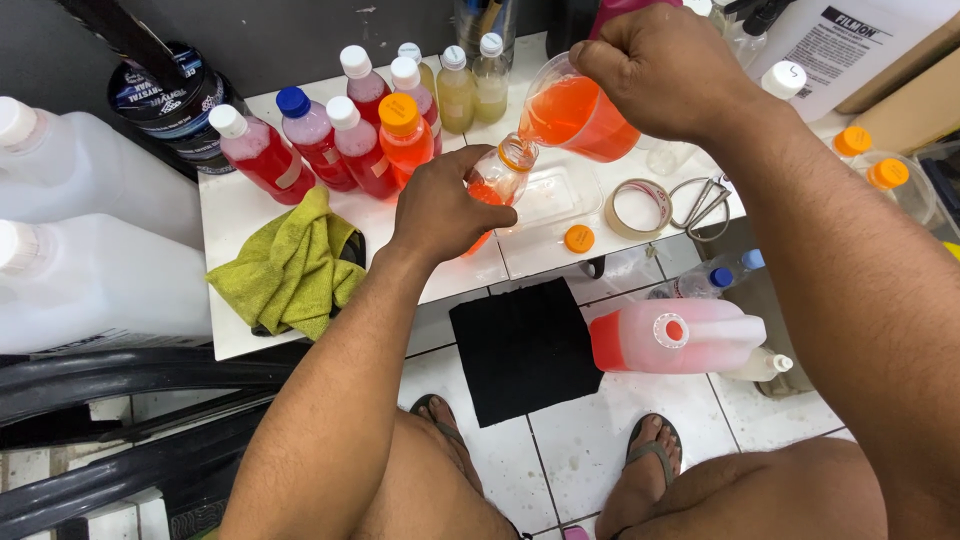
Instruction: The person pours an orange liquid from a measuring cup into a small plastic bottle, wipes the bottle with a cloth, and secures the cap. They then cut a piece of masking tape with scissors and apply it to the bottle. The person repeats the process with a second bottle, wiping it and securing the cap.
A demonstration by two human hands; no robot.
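- Orange liquid is being poured from a clear jug (578, 115), held tilted by the right hand (665, 70) near the top centre of the frame, fingers wrapped tight round its rim.
- A small clear bottle (497, 180) is gripped by the left hand (440, 205) just below the jug's spout, slanted, its mouth touching the lip.
- The bottle is seen only part filled; plenty of liquid is left in the jug.
- An orange cap (579, 238) is lying loose on the white table (240, 210), so capping is not yet done.
- Filled, capped bottles (340, 140) are lined up at upper left, beside a green cloth (290, 265).
- A large jug of red liquid (675, 335) is standing open on the floor, lower right.
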